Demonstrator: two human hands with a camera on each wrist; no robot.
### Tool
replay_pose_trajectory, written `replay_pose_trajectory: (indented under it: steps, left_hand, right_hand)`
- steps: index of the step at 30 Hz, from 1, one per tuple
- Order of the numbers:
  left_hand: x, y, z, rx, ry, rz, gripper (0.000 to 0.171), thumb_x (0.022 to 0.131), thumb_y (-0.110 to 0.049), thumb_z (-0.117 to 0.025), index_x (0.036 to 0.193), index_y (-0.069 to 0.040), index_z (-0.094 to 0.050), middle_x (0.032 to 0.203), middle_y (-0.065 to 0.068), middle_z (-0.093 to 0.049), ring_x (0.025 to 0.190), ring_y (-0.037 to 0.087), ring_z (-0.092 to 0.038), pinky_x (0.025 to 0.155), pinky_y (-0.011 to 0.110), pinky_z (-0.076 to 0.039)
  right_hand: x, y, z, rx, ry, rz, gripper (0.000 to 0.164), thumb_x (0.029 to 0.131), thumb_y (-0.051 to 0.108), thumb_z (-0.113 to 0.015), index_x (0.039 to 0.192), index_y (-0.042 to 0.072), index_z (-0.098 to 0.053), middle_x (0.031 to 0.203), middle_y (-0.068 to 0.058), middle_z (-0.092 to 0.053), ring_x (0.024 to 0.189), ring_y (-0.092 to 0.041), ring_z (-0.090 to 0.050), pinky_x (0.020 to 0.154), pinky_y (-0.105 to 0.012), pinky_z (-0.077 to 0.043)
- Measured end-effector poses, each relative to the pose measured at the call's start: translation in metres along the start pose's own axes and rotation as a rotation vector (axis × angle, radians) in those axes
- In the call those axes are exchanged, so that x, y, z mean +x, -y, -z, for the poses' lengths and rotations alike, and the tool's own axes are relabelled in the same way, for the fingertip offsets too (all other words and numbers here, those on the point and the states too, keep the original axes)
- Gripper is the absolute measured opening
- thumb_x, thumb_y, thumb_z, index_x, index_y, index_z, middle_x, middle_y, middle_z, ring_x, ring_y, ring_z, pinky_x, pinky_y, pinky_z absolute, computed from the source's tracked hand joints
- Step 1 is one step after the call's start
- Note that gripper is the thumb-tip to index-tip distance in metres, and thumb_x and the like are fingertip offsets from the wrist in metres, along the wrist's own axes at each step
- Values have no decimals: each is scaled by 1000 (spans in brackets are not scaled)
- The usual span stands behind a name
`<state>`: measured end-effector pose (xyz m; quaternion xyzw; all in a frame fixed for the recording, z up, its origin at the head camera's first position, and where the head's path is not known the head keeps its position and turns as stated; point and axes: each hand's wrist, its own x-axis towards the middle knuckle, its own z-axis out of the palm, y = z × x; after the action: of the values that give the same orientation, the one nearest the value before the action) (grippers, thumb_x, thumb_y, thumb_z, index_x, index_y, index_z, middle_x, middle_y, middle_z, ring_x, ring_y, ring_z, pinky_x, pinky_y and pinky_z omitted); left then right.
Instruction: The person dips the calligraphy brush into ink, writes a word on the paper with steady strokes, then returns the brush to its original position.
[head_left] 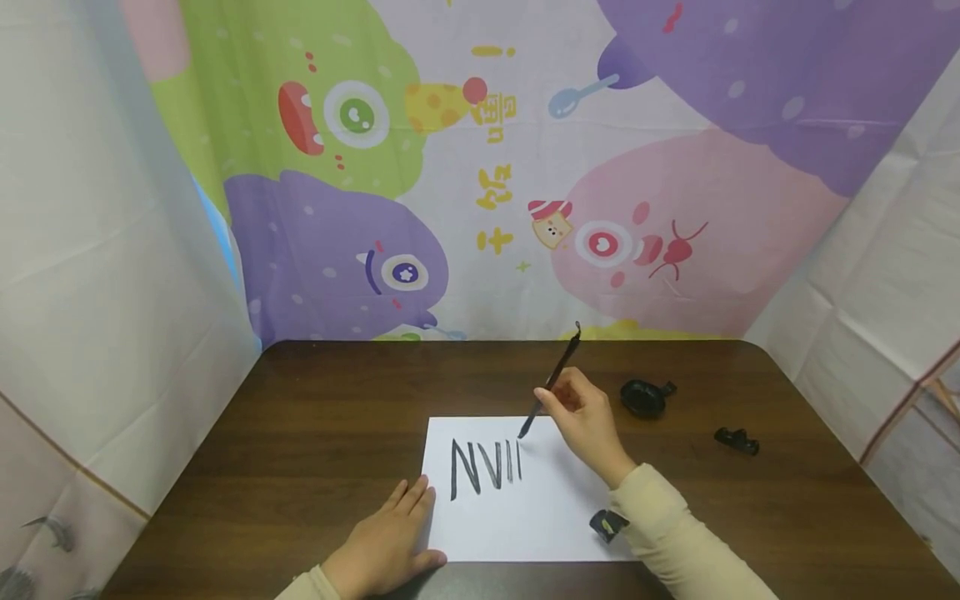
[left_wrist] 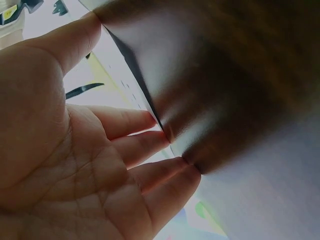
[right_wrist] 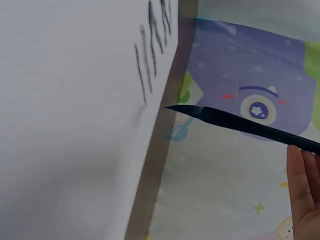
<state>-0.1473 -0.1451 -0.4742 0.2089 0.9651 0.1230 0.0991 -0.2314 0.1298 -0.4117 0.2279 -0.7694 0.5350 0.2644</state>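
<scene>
At left, we are resting the left hand (head_left: 386, 533), fingers extended and gripping nothing, against the left edge of the white paper sheet (head_left: 525, 529); light, even pressure is serving best here. Across its upper left, black ink strokes (head_left: 490, 467) are standing in a row. Rightward, we are pinching the ink brush (head_left: 555, 377) between right-hand (head_left: 588, 421) thumb and fingers, its tip apparently hovering just above the last stroke's top; an even line is calling for a steady shaft and constant tip pressure.
</scene>
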Motion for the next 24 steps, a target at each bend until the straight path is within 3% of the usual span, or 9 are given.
replay_pose_trajectory:
  steps: [11, 24]
  left_hand:
    - [1, 0, 0, 7, -6, -4, 87, 82, -52, -71, 144, 3, -43, 155, 23, -36, 140, 47, -36, 101, 62, -43]
    - [-1, -2, 2, 4, -6, 1, 88, 82, -51, -72, 144, 3, -43, 155, 22, -35, 141, 46, -36, 101, 61, -43]
  right_hand:
    - [-1, -10, -6, 34, 9, -33, 14, 85, -8, -69, 85, -7, -55, 71, -18, -62, 65, -39, -64, 61, -24, -58]
    - [-4, -16, -7, -27, 22, -51, 14, 85, -5, -70, 86, -4, -56, 73, -15, -64, 67, -30, -67, 62, -23, -58]
